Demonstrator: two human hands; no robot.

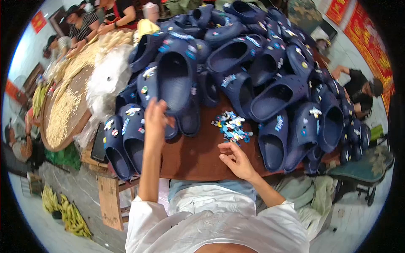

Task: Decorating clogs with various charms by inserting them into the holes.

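A big heap of dark blue clogs covers a brown wooden table. My left hand reaches up and touches the toe of one large clog, fingers curled on its edge. A small pile of blue and white shoe charms lies on the bare table. Just below that pile rests my right hand, fingers bent and pinched together; whether it holds a charm is hidden. Two more clogs with charms fitted lie left of my left arm.
A round woven tray of pale small pieces sits at the left, with clear plastic bags beside it. Several people work at the far left, and another person bends over at the right. Yellow items lie on the floor.
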